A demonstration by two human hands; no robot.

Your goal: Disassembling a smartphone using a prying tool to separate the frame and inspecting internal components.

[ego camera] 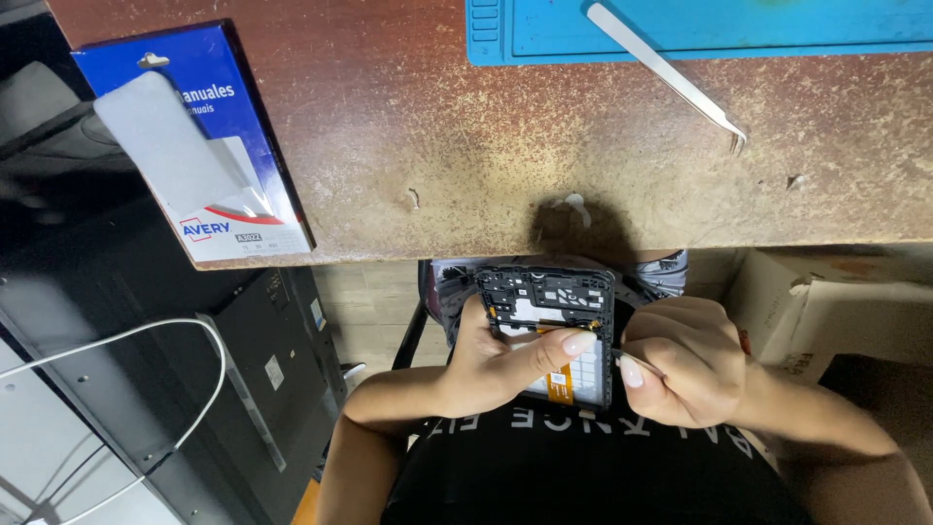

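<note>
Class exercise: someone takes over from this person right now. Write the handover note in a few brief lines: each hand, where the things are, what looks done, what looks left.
Left hand: grips the opened device frame from its left side, thumb laid across the middle.
Right hand: closed around a thin tool, tip at the frame's right edge; the tool itself is mostly hidden.
Things: the frame is held over the lap, below the table edge. Tweezers lie on the table, partly on the blue mat. A blue label pack overhangs the table's left end.
Done: back cover is off, inner parts and orange flex cable exposed.
Left: the cable looks still in place; whether it is connected cannot be told.
</note>
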